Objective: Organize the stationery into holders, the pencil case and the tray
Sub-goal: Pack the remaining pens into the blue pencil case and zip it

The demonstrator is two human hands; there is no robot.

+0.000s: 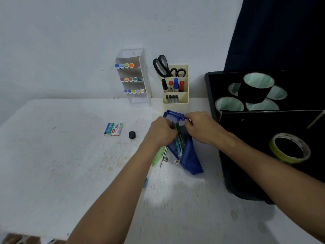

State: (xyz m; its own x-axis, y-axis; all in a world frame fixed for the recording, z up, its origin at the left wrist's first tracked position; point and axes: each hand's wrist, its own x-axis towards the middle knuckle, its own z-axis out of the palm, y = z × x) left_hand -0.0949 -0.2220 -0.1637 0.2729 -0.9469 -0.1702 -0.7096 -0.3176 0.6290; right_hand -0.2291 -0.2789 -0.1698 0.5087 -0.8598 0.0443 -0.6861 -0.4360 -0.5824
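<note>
Near the desk's (pixel 70 155) right side, just in front of the cream compartment holder (pixel 175 99), lies the blue soft fabric pencil case (pixel 189 155), mouth open, pens (pixel 180 143) showing inside. Both hands work at that mouth: the left hand (pixel 162 132) has a curled grip on the near edge and pens, while the right hand (pixel 200 126) pinches the far edge. Being limp cloth, the case will likely sag and collapse, so holding both lips of the opening seems best. Light, smooth pens may slide out.

Pale bare wall (pixel 70 41), white scuffed table (pixel 52 164), dark curtain (pixel 281 32) at right
</note>
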